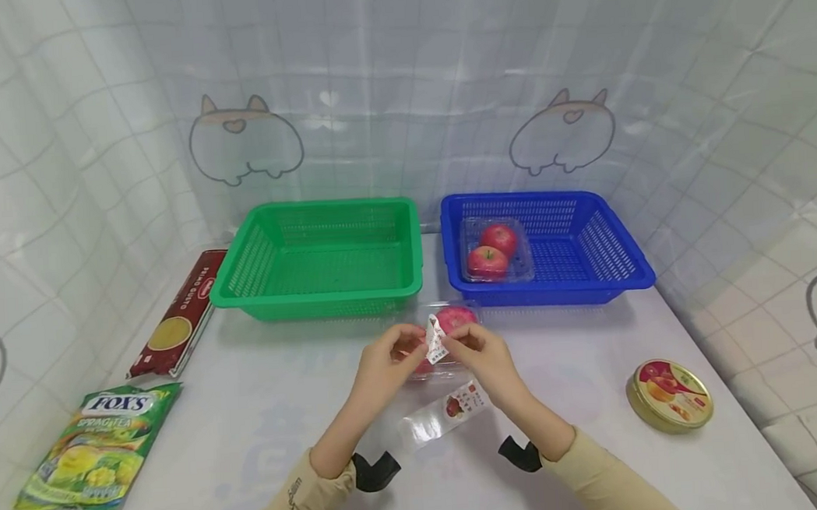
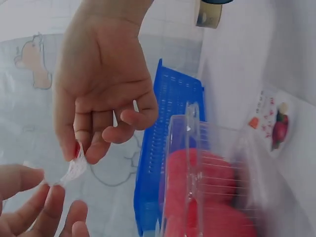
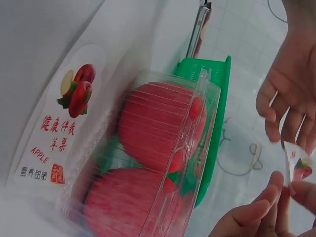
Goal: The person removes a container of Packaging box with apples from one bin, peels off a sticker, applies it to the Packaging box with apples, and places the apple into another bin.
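Above a clear plastic clamshell box point(image 1: 471, 364) of red apples point(image 3: 158, 126), both hands hold a small crumpled white sticker point(image 1: 436, 342) with apple print. The left hand point(image 1: 387, 363) pinches its left side between thumb and fingers, and the right hand point(image 1: 486, 357) pinches its right side. Closer to the person, a long label strip point(image 1: 446, 414) printed with apples and red characters lies on the table beside the box. Seen from the right wrist, the box's lid looks closed over two apples. The hands partly cover the box in the head view.
A green basket point(image 1: 327, 297) stands behind at left. At right, a blue basket point(image 1: 558, 286) holds another clear box with two apples point(image 1: 488, 262). A red noodle packet point(image 1: 180, 316) and a green candy bag point(image 1: 100, 449) lie left; a round gold tin point(image 1: 670, 395) sits right.
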A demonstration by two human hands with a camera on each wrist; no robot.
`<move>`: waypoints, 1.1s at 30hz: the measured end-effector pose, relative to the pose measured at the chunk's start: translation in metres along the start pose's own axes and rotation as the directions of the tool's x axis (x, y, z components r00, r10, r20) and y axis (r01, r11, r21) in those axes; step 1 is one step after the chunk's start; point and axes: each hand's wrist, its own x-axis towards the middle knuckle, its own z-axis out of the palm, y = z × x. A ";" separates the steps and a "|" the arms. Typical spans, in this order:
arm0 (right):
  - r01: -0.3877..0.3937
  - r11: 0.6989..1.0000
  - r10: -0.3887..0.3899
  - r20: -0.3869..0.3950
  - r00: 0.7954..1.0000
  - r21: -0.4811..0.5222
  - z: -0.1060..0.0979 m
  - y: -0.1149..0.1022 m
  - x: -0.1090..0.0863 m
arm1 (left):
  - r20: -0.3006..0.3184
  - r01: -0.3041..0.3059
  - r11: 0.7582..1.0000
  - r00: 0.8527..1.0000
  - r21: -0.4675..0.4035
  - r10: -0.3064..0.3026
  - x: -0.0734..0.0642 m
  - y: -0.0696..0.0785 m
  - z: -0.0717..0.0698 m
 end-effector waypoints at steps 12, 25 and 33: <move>0.032 0.984 -0.040 -0.045 0.998 -0.173 0.000 0.003 0.015 | -0.132 0.038 0.997 0.991 0.067 -0.029 0.028 -0.003 0.011; 0.223 0.654 -0.295 0.028 0.955 -0.722 0.000 0.020 0.029 | -0.150 0.111 0.877 0.988 0.467 -0.045 0.044 -0.026 0.024; 0.235 0.581 -0.329 0.040 0.944 -0.779 0.002 0.024 0.033 | -0.144 0.120 0.820 0.988 0.560 -0.046 0.042 -0.027 0.028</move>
